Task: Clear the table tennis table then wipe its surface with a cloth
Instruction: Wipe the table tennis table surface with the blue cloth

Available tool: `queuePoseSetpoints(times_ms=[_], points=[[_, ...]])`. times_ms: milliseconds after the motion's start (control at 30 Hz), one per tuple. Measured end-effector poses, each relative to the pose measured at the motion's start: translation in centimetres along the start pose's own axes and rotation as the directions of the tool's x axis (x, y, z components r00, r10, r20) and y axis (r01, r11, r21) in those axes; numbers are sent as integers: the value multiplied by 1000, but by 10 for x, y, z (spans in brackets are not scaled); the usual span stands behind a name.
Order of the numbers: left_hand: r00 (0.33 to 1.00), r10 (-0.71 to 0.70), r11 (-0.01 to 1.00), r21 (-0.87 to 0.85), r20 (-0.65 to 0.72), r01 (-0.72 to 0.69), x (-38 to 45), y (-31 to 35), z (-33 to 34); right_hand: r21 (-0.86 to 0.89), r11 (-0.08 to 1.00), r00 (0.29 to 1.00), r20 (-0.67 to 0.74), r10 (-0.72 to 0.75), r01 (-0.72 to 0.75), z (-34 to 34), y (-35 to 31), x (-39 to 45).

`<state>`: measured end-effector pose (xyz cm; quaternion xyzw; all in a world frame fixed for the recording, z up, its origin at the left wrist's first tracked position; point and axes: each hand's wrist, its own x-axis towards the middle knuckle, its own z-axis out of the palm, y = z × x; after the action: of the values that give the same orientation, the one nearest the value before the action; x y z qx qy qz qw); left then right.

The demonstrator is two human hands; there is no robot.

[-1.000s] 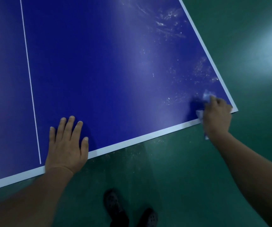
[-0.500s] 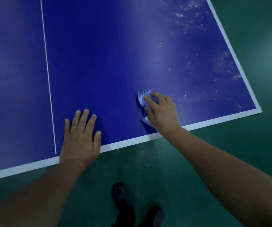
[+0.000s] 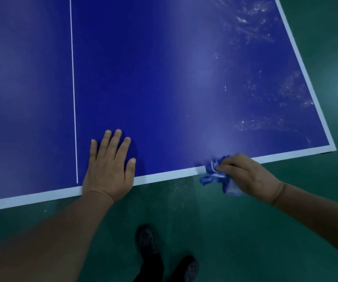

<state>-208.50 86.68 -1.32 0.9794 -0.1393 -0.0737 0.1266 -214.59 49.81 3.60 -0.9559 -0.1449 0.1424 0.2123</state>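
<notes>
Green flooring [image 3: 215, 231] surrounds the blue table [image 3: 164, 78]. At five o'clock, the right hand [image 3: 249, 176] pinches a crumpled cloth [image 3: 215, 176] over the near edge (white smears toward two o'clock); the left hand [image 3: 109, 167] presses flat, fingers spread.

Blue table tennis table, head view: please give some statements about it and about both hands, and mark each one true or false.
1. The left hand lies flat on the blue table tennis table. True.
2. The right hand grips a crumpled blue and white cloth. True.
3. The cloth is at the table's far side. False: it is at the near white edge.
4. White dusty smears remain near the right corner. True.
5. A paddle lies on the table. False: none is visible.
</notes>
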Motion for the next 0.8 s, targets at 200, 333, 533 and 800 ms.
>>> queuePoseSetpoints(times_ms=[200, 333, 533, 800], points=[[1000, 6, 1000, -11, 6, -6, 0, 1, -2, 172, 980, 956, -259, 140, -97, -6, -50, 67], [1000, 0, 1000, -12, 8, 0, 0, 2, -2, -150, 989, 962, -271, -35, -6, 49, -79, 85], [1000, 3, 1000, -12, 9, -3, 0, 2, -1, -305, 952, 992, -118, -31, -6, 51, -44, 67], [1000, 6, 999, -52, -30, -8, 0, 1, -1, -409, 912, 996, -58, -74, 44, 61, -82, 151]])
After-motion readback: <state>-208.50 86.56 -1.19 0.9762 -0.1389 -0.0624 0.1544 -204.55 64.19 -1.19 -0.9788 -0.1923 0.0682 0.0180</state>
